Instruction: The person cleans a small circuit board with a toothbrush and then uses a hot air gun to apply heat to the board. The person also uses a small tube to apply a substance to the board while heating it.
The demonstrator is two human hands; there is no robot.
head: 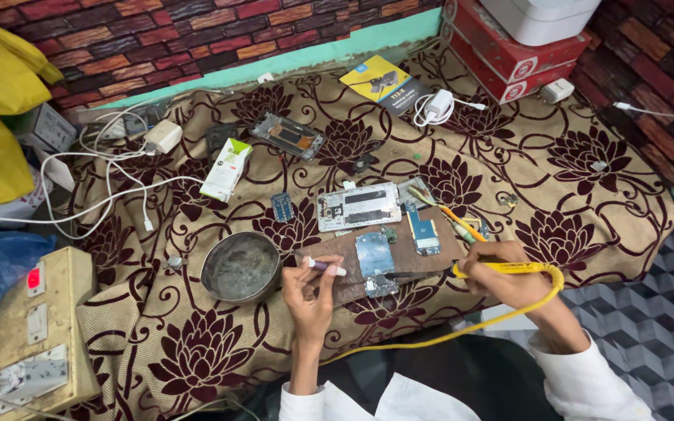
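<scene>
Circuit board [375, 258] is being soldered on wooden block [431, 261] | iron [501, 270] is being gripped by right hand [509, 281], fingers clamped, tip reaching board | pen-like tool [323, 267] is being pinched in left hand [310, 296], steadying work

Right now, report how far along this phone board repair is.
Done: the phone frame lies opened, with a second small board set aside beside it. In hand: the right hand puts the yellow soldering iron to the circuit board while the left hand holds a thin tool. Left: nothing is reassembled; the parts lie apart.
</scene>
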